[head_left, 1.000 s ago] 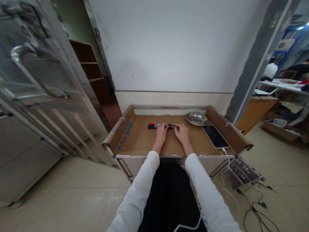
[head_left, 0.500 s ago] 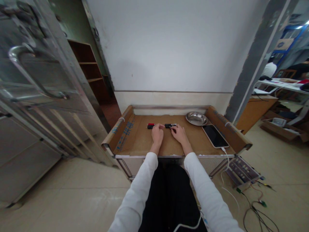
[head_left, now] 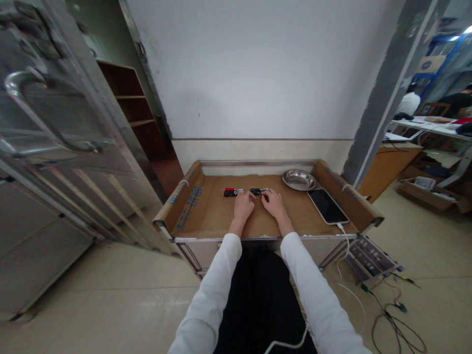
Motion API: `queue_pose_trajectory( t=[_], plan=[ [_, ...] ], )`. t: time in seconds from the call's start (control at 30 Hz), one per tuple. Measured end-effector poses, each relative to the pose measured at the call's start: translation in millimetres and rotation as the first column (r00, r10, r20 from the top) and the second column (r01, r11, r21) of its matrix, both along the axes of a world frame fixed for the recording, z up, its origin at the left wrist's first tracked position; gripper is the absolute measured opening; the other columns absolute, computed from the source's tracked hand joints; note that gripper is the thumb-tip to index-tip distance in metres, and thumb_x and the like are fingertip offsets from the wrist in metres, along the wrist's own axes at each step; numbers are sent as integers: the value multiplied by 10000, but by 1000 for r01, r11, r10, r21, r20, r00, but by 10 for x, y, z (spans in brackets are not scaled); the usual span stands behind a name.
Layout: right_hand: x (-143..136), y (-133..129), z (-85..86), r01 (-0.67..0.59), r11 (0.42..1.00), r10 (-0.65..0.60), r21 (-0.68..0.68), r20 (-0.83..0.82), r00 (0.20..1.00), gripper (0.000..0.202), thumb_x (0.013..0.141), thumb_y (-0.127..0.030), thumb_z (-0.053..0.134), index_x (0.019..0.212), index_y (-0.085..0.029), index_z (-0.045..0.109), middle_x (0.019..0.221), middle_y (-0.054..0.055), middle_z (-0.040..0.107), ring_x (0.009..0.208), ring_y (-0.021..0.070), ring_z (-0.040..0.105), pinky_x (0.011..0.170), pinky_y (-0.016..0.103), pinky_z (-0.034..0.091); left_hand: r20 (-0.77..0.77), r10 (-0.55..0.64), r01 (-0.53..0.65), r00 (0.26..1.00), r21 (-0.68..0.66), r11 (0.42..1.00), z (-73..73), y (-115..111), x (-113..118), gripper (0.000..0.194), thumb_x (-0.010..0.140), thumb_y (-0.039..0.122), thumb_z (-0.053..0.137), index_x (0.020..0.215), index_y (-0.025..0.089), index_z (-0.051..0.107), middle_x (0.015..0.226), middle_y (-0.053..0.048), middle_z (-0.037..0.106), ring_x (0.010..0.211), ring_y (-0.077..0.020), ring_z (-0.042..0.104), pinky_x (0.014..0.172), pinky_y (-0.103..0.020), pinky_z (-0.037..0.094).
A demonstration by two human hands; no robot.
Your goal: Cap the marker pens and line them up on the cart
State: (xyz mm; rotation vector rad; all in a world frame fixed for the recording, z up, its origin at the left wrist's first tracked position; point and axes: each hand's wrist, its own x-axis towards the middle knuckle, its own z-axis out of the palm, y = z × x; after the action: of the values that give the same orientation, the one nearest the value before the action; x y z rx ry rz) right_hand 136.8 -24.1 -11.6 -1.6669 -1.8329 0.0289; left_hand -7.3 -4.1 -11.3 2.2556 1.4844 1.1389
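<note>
Two black marker pens (head_left: 259,190) lie side by side on the cardboard-lined cart top (head_left: 214,216), in front of me. My right hand (head_left: 273,203) has its bent fingers at their right end and grips the nearer pen. My left hand (head_left: 244,204) is beside their left end, palm down, its fingers loosely bent and apart; whether a fingertip touches a pen is hard to see. Just left of that hand, a red marker pen (head_left: 230,190) lies against another black marker pen (head_left: 229,193).
A shallow steel bowl (head_left: 299,180) sits at the back right. In front of it lies a phone (head_left: 328,206) with a white cable (head_left: 346,246) hanging over the cart edge. Raised cardboard sides (head_left: 180,192) border the top. An electrical panel (head_left: 372,259) with loose wires lies on the floor.
My left hand has shifted a little right, off the red and black pens, which show more fully now. The right hand stays by the black pens. The camera view has shifted slightly.
</note>
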Motion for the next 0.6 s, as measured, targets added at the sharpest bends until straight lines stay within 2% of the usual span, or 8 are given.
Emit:
queue_pose_trajectory(
  t=[0.07, 0.2, 0.27, 0.37, 0.6],
  plan=[
    [10, 8, -8, 12, 1000, -12, 13, -10, 1000, 238, 883, -211, 433, 1016, -185, 629, 1068, 91, 627, 1015, 202, 544, 855, 326, 367, 17, -4, 4, 1000, 19, 1000, 1, 6, 2, 287, 690, -13, 413, 763, 193, 600, 831, -78, 588, 882, -223, 548, 869, -380, 431],
    [24, 9, -12, 50, 998, -49, 27, -24, 999, 246, 886, -207, 415, 1018, -181, 621, 1043, 89, 625, 989, 203, 549, 839, 326, 369, 45, 105, -107, 993, 62, 992, -27, 24, 12, 191, 721, 45, 479, 807, 187, 575, 909, -87, 567, 943, -241, 532, 915, -414, 412],
    [23, 2, -10, 52, 998, -51, 33, -31, 998, 241, 883, -208, 419, 1011, -185, 622, 1035, 86, 626, 973, 204, 551, 830, 324, 369, 29, 117, -119, 993, 78, 990, -57, 34, 26, 136, 725, 76, 522, 808, 180, 554, 918, -93, 556, 960, -250, 527, 932, -432, 404],
    [19, -10, -4, 52, 998, -51, 33, -41, 998, 221, 871, -203, 442, 996, -189, 624, 1028, 85, 628, 956, 204, 550, 821, 318, 370, -2, 89, -88, 996, 93, 992, -105, 49, 45, 61, 774, 119, 526, 787, 178, 534, 889, -90, 547, 952, -247, 528, 932, -442, 404],
    [22, -25, 10, 51, 999, -50, 11, -41, 998, 213, 844, -171, 472, 992, -191, 624, 1040, 85, 616, 957, 208, 542, 831, 332, 379, -42, -22, 24, 999, 48, 999, -125, 52, 47, 61, 866, 181, 509, 824, 180, 553, 894, -63, 560, 929, -208, 534, 905, -383, 431]
  ],
)
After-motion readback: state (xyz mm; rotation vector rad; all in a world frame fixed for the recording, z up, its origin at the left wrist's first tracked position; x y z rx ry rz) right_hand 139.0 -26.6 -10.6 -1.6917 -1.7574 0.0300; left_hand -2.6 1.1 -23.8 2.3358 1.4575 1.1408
